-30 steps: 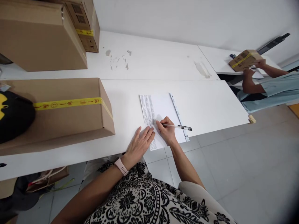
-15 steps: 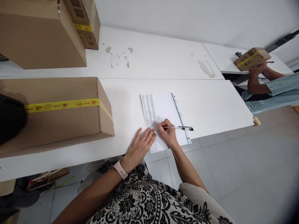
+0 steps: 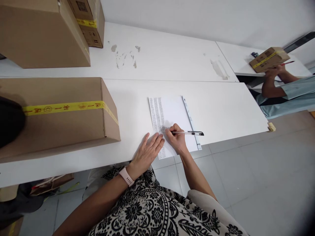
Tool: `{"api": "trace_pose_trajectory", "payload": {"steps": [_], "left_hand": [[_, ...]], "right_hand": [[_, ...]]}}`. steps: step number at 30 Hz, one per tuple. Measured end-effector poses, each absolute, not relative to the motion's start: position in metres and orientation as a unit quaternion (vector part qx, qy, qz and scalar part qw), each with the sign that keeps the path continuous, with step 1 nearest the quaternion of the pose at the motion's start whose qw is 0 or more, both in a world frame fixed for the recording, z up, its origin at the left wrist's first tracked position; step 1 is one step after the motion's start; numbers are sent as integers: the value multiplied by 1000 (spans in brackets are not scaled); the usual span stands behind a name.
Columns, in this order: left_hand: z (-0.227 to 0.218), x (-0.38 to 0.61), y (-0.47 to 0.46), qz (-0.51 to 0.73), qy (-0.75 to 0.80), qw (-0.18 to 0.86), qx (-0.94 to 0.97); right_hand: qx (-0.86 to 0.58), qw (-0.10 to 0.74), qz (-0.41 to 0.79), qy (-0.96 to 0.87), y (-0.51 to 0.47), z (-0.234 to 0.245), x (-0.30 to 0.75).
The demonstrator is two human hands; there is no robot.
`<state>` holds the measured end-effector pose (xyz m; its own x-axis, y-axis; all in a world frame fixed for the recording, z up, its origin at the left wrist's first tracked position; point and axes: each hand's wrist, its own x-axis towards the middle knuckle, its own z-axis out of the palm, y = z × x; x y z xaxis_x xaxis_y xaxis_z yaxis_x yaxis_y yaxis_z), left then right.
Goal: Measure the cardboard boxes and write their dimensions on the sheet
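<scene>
A sheet of paper [image 3: 173,109] is lying on a white table [image 3: 228,111]. Two columns of small, unreadable marks are running down its left side; a third is seemingly ending partway, near the pen's partly hidden tip. Its right part is showing blank. The right hand [image 3: 176,138] is pinching a pen [image 3: 190,133] over the paper's middle; the left hand [image 3: 147,151] is lying flat, fingers extended, across the paper's lower left edge.

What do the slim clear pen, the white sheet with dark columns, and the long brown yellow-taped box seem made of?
Clear pen: probably glossy plastic, partly see-through. White sheet: apparently matte paper, thin and flat. Brown box: likely matte cardboard, given its dull tan faces and straight folded edges. Its printed yellow tape: perhaps plastic film, lying smooth.
</scene>
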<state>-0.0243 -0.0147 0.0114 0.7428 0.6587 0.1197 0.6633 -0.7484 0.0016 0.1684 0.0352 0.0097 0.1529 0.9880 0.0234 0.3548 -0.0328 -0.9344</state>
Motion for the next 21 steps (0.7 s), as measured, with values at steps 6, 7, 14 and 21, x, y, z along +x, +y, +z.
{"api": "trace_pose_trajectory", "payload": {"steps": [6, 7, 14, 21], "left_hand": [[12, -25, -15, -58, -358, 22, -932], [12, -25, -15, -56, -359, 20, -932], [11, -25, -16, -50, -360, -2, -931], [13, -26, -16, -44, -358, -5, -933]], "right_hand": [[-623, 453, 358, -528, 36, 10, 168], [-623, 452, 358, -529, 37, 10, 168], [-624, 444, 360, -533, 36, 6, 170], [-626, 452, 363, -521, 36, 7, 169]]}}
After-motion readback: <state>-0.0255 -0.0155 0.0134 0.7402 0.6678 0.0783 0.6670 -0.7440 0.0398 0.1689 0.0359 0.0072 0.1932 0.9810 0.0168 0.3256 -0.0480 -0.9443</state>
